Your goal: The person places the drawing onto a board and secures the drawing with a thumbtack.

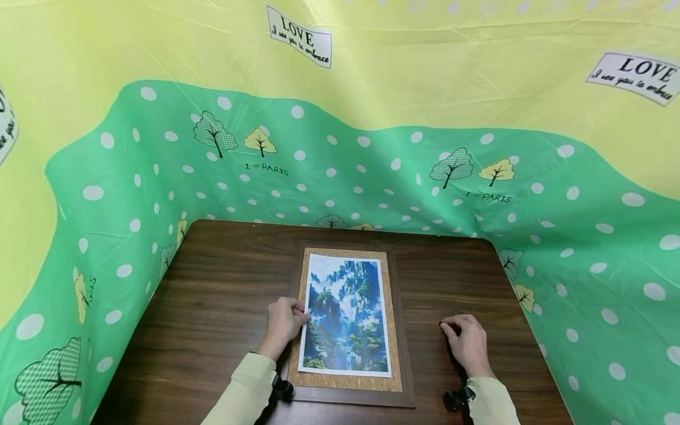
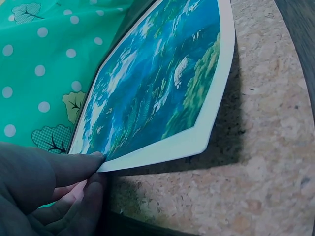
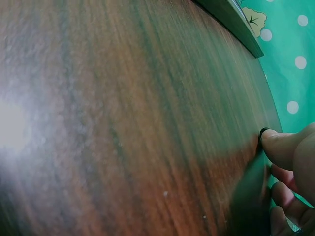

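A blue-and-green landscape print [image 1: 347, 313] lies on a cork board [image 1: 396, 330] in a dark wooden frame [image 1: 408, 360] at the middle of the table. My left hand [image 1: 304, 314] pinches the print's left edge. The left wrist view shows thumb and fingers [image 2: 78, 167] holding that edge of the print [image 2: 157, 83] lifted slightly off the cork [image 2: 256, 147]. My right hand [image 1: 448, 327] rests on the table right of the frame, fingers curled. Its fingertips [image 3: 283, 147] are on a small black object [image 3: 264, 132]; what it is cannot be told.
The dark wooden table [image 1: 223, 295] has rounded corners. A green and yellow polka-dot cloth [image 1: 372, 165] with tree prints stands close around its far edge and both sides. Bare wood lies on either side of the frame. The frame's corner [image 3: 231, 19] shows in the right wrist view.
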Available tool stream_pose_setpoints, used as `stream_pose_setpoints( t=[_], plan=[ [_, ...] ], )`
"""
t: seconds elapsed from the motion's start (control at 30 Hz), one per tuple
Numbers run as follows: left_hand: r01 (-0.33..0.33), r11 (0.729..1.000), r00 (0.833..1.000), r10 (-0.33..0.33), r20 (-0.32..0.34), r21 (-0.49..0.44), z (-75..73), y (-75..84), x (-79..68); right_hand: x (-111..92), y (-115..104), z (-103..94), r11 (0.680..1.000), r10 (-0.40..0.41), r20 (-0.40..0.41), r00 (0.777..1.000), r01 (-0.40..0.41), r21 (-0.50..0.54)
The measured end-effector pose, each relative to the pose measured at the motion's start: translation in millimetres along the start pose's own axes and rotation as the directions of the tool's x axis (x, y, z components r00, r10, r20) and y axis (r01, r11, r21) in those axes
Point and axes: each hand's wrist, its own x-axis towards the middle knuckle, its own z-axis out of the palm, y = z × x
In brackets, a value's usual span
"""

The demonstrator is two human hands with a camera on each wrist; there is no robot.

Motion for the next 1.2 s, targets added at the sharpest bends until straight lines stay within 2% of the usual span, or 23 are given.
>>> stream_pose_setpoints(
  t=[0.33, 0.6, 0.93, 1.1, 1.2],
  plan=[
    [0.004, 1.000, 1.000, -0.003, -0.009, 0.004, -0.8, 2.0, -0.4, 9, -7, 5.4, 0.999, -0.031, -0.029, 0.999, 0.031, 0.021],
    [-0.009, 1.000, 1.000, 0.009, -0.030, 0.015, 1.8, -0.5, 0.1, 38, -42, 17.3, 0.990, -0.109, -0.041, 0.993, 0.112, 0.089],
    [-0.017, 1.000, 0.999, 0.017, -0.034, 0.009, 3.4, -4.0, 2.1, 72, -95, 39.0, 0.977, -0.123, 0.073, 0.990, 0.108, 0.182],
    [-0.030, 1.000, 0.999, 0.030, -0.043, 0.008, 4.7, -5.5, 2.6, 86, -113, 52.8, 0.971, -0.130, 0.136, 0.982, 0.099, 0.216],
    [-0.017, 1.000, 0.999, 0.017, -0.038, -0.002, 4.3, -5.6, 2.8, 94, -120, 62.6, 0.969, -0.127, 0.169, 0.977, 0.085, 0.232]
  ],
)
